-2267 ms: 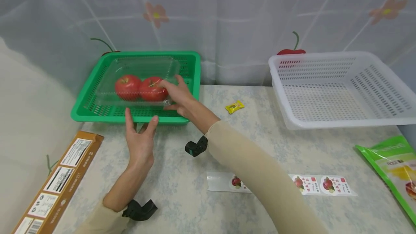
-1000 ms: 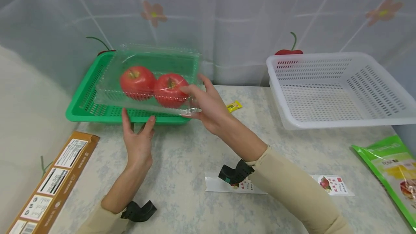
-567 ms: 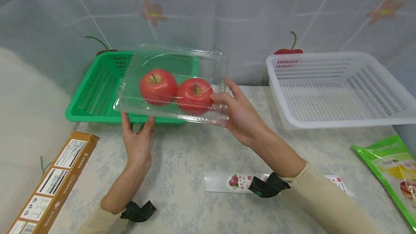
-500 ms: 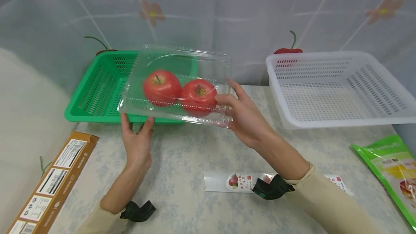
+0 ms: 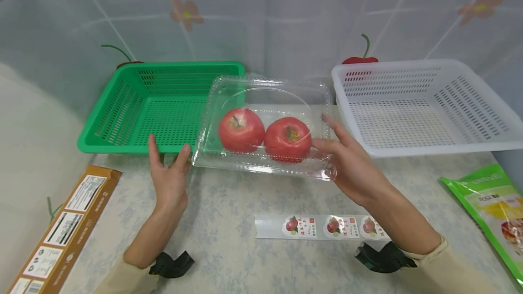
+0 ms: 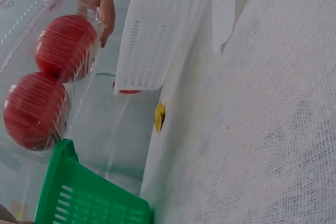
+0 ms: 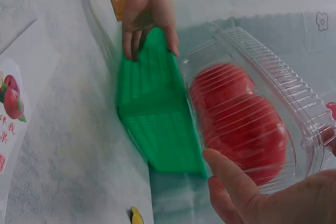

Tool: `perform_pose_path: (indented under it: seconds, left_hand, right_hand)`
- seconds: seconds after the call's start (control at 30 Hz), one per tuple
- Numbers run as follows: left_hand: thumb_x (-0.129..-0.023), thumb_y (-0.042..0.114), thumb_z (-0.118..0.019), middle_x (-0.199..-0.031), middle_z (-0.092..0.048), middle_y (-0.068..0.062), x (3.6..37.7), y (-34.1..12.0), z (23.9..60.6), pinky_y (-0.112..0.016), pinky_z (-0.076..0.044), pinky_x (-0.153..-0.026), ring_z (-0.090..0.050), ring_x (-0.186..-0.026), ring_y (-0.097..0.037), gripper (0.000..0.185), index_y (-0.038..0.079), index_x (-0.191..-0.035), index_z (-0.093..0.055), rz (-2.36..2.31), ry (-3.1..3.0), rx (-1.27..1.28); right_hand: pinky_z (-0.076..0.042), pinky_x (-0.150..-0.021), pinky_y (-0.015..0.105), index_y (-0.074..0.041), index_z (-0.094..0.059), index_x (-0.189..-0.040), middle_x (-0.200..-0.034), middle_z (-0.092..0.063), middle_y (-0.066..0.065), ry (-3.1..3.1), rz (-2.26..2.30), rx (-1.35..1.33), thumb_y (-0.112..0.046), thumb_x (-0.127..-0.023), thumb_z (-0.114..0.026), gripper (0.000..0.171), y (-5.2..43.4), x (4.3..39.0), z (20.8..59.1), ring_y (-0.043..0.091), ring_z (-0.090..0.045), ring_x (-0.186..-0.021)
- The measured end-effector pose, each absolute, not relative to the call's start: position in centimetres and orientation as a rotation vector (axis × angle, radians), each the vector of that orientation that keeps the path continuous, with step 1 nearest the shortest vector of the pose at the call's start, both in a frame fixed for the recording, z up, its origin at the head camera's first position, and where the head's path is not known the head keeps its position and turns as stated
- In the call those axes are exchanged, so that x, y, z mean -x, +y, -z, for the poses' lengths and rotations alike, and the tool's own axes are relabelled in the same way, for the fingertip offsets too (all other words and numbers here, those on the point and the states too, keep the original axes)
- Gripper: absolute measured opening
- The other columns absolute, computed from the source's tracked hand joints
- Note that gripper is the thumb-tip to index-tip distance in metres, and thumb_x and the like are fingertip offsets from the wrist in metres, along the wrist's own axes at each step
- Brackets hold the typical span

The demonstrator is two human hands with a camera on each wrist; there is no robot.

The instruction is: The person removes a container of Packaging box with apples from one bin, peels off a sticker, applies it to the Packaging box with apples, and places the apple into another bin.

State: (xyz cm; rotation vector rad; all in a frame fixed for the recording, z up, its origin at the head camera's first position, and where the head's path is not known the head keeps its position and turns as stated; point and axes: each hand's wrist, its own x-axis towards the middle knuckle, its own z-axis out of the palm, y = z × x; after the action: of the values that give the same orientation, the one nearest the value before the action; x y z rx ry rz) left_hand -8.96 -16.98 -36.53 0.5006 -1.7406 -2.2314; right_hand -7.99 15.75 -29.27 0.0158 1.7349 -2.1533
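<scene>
While the table (image 5: pixel 229 257) spread under everything, the two baskets took up its far side — the white basket (image 5: pixel 425 103) at about two o'clock and the green basket (image 5: pixel 135 108) at about ten o'clock. Between them, lifted clear of the tabletop near twelve o'clock, hung the clear clamshell box (image 5: pixel 265 126), shut over two red apples (image 5: pixel 263 133) lying side by side. The right hand (image 5: pixel 351 167) grasped the box by its three-o'clock end alone, thumb over the lid and fingers beneath, as the right wrist view also showed. The left hand (image 5: pixel 167 180) lay slack and spread at the green basket's near rim, its fingertips just beside the box's nine-o'clock corner; whether they touched the plastic could not be told. A brown carton (image 5: pixel 61 230) lay at eight o'clock, a green pouch (image 5: pixel 490 208) at four o'clock, and a strip of apple stickers (image 5: pixel 323 227) at six o'clock. A small yellow sweet (image 6: pixel 159 116) showed only in the left wrist view. The risk, as I judge it, lay in that one-ended hold — the apples' weight could sag the thin plastic, pop the lid or tip the box out of the fingers.
</scene>
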Motion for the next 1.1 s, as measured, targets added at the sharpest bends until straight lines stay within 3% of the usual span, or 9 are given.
perform_pose_path:
  seconds: [0.1,0.33,0.47,0.63,0.9,1.1]
  left_hand:
    - [-0.094,0.015,-0.067,-0.163,0.002,-0.002,8.9,-17.0,36.5,-0.042,-0.035,-0.109,-0.035,-0.137,-0.033,0.089,0.045,-0.156,-0.010,2.212,-1.761,-0.508]
    - [-0.095,0.013,-0.066,-0.162,0.009,-0.003,8.8,-17.1,36.6,-0.053,-0.034,-0.108,-0.030,-0.141,-0.037,0.088,0.045,-0.156,-0.010,2.272,-1.719,-0.476]
    - [-0.096,0.011,-0.064,-0.162,0.010,-0.003,8.6,-17.2,36.6,-0.055,-0.033,-0.108,-0.025,-0.143,-0.038,0.088,0.044,-0.157,-0.010,2.295,-1.705,-0.456]
    - [-0.096,0.011,-0.065,-0.162,0.010,-0.004,8.5,-17.2,36.8,-0.056,-0.031,-0.109,-0.024,-0.143,-0.039,0.088,0.043,-0.157,-0.009,2.291,-1.703,-0.440]
    - [-0.096,0.015,-0.066,-0.163,0.007,-0.004,8.6,-17.2,36.8,-0.053,-0.031,-0.110,-0.030,-0.141,-0.039,0.087,0.043,-0.157,-0.011,2.224,-1.753,-0.462]
    - [-0.096,0.018,-0.066,-0.163,0.008,-0.004,8.5,-17.2,36.9,-0.049,-0.029,-0.113,-0.030,-0.141,-0.039,0.086,0.044,-0.156,-0.010,2.210,-1.783,-0.459]
  right_hand:
    - [-0.040,-0.083,0.027,-0.031,-0.013,-0.159,-0.145,-0.031,0.010,1.757,2.142,-0.011,-0.020,-0.101,-0.050,0.070,17.0,7.6,29.6,0.027,-0.040,-0.125]
    - [-0.047,-0.096,0.035,-0.027,-0.011,-0.158,-0.142,-0.034,0.009,1.706,2.173,-0.006,-0.014,-0.102,-0.046,0.067,19.7,6.9,31.5,0.025,-0.048,-0.120]
    - [-0.049,-0.081,0.025,-0.025,-0.012,-0.158,-0.131,-0.045,0.008,1.704,2.163,-0.085,-0.015,-0.102,-0.049,0.068,20.6,6.5,32.7,0.021,-0.054,-0.110]
    - [-0.051,-0.073,0.019,-0.023,-0.008,-0.159,-0.141,-0.035,0.011,1.691,2.161,-0.089,-0.015,-0.101,-0.051,0.073,20.9,6.2,33.7,0.022,-0.056,-0.112]
    - [-0.052,-0.079,0.023,-0.024,-0.004,-0.160,-0.144,-0.026,0.015,1.699,2.132,-0.072,-0.015,-0.101,-0.052,0.076,21.1,6.0,34.7,0.026,-0.050,-0.117]
    - [-0.046,-0.073,0.022,-0.022,-0.006,-0.160,-0.123,-0.049,0.011,1.703,2.112,-0.112,-0.013,-0.100,-0.052,0.076,21.3,6.3,35.5,0.020,-0.052,-0.107]
